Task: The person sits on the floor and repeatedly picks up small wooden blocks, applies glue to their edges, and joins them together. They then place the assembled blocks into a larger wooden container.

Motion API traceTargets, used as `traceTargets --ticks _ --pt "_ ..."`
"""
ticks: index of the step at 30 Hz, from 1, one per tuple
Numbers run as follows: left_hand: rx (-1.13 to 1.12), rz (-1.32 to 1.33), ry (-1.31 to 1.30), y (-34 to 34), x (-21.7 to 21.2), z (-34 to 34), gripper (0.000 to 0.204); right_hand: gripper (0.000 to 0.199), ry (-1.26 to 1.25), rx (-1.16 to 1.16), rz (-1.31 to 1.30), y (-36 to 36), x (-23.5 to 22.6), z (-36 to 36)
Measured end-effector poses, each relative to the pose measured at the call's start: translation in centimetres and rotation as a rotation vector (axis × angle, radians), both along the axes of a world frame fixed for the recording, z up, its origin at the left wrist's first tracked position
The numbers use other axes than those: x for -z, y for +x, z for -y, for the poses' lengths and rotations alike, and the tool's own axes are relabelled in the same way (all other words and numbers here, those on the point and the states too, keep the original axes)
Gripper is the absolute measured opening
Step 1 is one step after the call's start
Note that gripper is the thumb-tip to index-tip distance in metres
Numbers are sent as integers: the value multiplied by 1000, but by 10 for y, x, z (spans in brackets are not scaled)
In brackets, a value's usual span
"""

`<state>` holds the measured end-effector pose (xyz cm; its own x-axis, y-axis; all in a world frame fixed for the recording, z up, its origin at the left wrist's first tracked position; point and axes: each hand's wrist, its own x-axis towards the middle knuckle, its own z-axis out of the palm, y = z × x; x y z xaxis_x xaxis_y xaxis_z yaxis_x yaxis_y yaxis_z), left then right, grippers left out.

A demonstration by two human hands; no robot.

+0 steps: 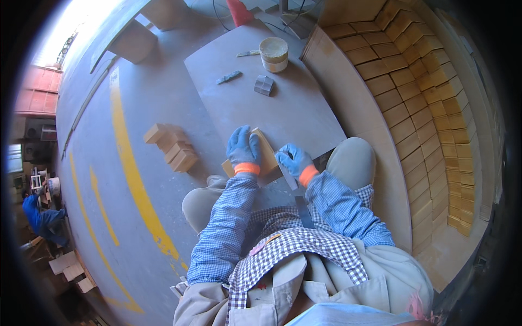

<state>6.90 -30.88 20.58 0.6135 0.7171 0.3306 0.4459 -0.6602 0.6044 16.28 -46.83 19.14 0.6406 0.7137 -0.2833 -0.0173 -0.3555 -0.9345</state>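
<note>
A big wall of tan bricks (429,108) curves along the right. A grey board (283,103) lies in front of the person, with a tub (273,53) at its far end. Near its close edge, the left hand (243,149) lies flat on a tan block (265,155), fingers spread. The right hand (294,161) grips a flat metal tool (298,195). The tool could slip and nick the glove if the block slides.

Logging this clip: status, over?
Left hand pressing down on wooden block. Right hand gripping flat tool at its edge. Nothing obstructing.
</note>
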Motion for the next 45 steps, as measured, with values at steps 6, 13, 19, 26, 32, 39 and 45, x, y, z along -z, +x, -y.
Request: traceTargets --ticks 6,13,19,26,32,39,45 --pt "-20 -12 -35 0 7 -1 34 18 -81 -37 141 -5 -27 10" --pt "-39 -50 -77 4 1 -1 34 19 -10 14 97 -6 -17 18" --pt "-94 -85 -75 9 7 3 33 13 -53 11 519 -2 -22 -20" --pt "-52 -84 -28 10 7 1 32 12 46 32 584 38 -27 -108" --pt "-110 -76 -57 12 5 6 27 15 -63 16 382 -7 -25 -6" --pt "-44 -86 -62 11 1 1 27 23 -46 37 161 42 0 -96" --pt "-68 -60 -62 12 1 5 28 22 -102 -49 -27 7 6 -9"
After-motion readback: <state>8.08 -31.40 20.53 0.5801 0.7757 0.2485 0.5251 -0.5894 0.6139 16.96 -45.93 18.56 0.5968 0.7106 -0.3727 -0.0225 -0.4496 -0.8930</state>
